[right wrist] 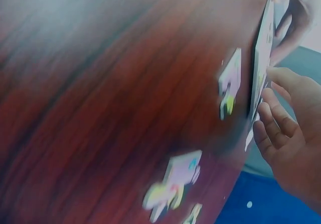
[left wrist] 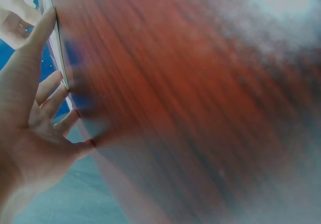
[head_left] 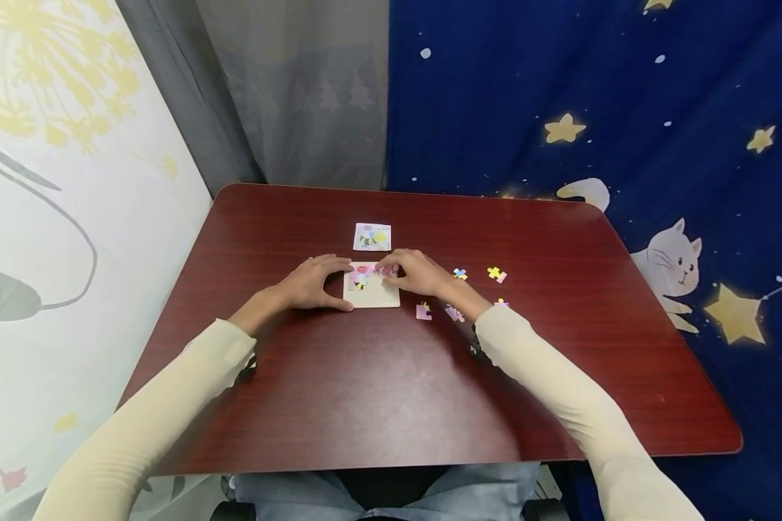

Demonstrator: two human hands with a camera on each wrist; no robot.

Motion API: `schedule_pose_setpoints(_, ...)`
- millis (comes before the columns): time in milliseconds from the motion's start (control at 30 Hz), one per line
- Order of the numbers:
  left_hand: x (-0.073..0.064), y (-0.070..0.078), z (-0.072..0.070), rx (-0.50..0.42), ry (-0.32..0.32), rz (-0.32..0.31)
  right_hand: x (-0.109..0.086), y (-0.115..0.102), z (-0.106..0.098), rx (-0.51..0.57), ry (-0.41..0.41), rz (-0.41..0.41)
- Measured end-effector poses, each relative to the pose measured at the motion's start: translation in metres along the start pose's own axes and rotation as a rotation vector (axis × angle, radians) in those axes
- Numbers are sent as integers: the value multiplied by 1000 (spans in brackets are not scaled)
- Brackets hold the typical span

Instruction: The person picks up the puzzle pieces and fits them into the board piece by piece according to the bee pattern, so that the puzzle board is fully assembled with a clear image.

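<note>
A navy star-patterned curtain (head_left: 495,108) and a gray one back a glossy red-brown table (head_left: 391,405). The hands stand apart: the left hand (head_left: 309,284), thumb and fingers spread, rests against the pale puzzle board (head_left: 379,295) near the table's middle; the right hand (head_left: 418,273) bends over its far right part, whether pinching anything I cannot tell. The board lies flat, long axis left to right. Just beyond, a picture card (head_left: 372,237) aligns likewise; loose puzzle pieces (head_left: 423,312) lie rightward, variously turned.
</note>
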State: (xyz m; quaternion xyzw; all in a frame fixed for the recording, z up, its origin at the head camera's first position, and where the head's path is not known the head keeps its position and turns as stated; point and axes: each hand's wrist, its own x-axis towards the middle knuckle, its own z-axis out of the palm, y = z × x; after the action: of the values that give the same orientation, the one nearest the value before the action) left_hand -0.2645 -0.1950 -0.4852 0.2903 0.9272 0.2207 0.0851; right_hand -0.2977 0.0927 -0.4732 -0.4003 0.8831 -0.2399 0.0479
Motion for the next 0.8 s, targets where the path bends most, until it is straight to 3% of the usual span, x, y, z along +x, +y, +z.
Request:
schedule_pose_setpoints(300,-1,-2,1,2,3,0,-13,7,-12,-18,3,68)
schedule_pose_setpoints(800,0,-1,2,0,20,12,-37,28,-34,-54,27,99)
